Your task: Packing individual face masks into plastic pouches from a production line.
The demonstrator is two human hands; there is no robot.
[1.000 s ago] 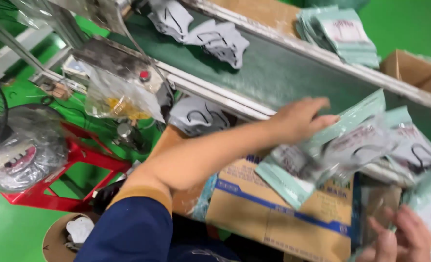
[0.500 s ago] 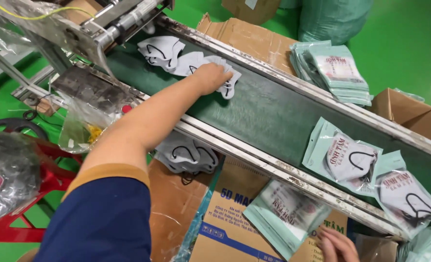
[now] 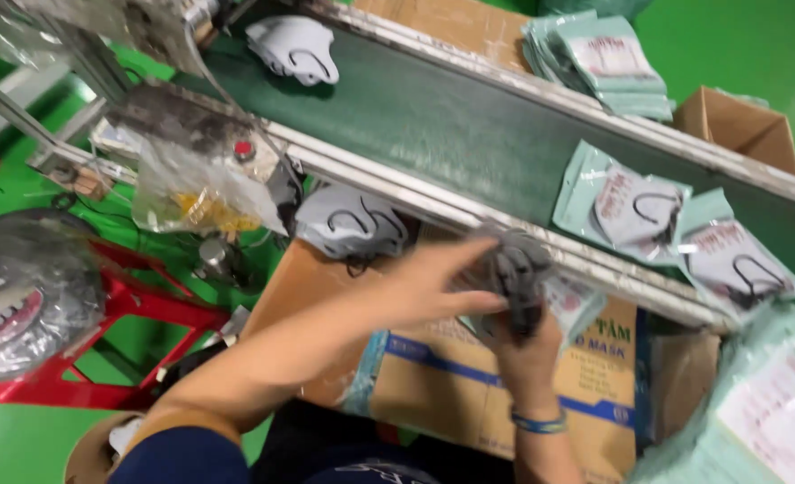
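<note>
Grey face mask (image 3: 515, 273) sits bunched between both hands, just below the near rail of the conveyor belt (image 3: 469, 125) and above the cardboard box (image 3: 469, 376); motion blur hides its fine shape. Belt is dark green, running diagonally with pale metal rails; floor (image 3: 21, 439) beneath is bright green; red metal frame (image 3: 120, 314) stands well left of the belt; clear plastic bag (image 3: 200, 193) hangs off the machine at the belt's left end. On the belt: one white mask (image 3: 294, 49) at the far left, two teal pouches (image 3: 630, 206) toward the right; stack of teal pouches (image 3: 603, 58) beyond the far rail, open carton (image 3: 738, 125) right of that stack; another grey mask (image 3: 352, 224) lies just under the near rail. Versus half a second ago: left arm was stretched out across the belt onto the white masks, now pulled back below the near rail; right hand was low at the frame edge, now raised to meet it. Left hand (image 3: 433, 287) fingers mostly extended, tips pressed to the mask. Right hand (image 3: 527, 336) fingers curled closed round the mask from underneath; blue wristband (image 3: 536, 421) on that wrist.
</note>
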